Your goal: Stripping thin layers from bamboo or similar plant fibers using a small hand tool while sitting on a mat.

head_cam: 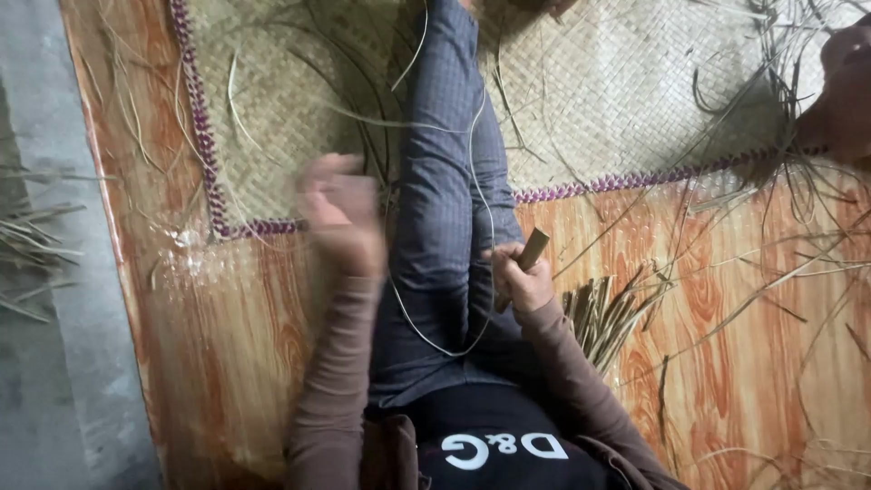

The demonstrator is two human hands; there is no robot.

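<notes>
I sit on the floor with one leg (449, 172) in blue-grey checked trousers stretched out ahead. My left hand (343, 218) is blurred with motion, raised beside the leg with fingers closed; a thin pale strip (481, 181) runs over the leg towards it, but whether it pinches the strip is unclear. My right hand (522, 277) rests against the thigh, closed on a short brown stick-like tool (531, 249). A long loop of the thin strip (426, 336) curves across my lap.
A woven straw mat (617, 91) with a purple braided edge lies ahead on wood-patterned flooring (753, 363). A bundle of split strips (608, 313) sits by my right arm. Loose fibres scatter at right. Another person's dark shape (844, 86) is at the top right. Grey concrete (45, 318) lies left.
</notes>
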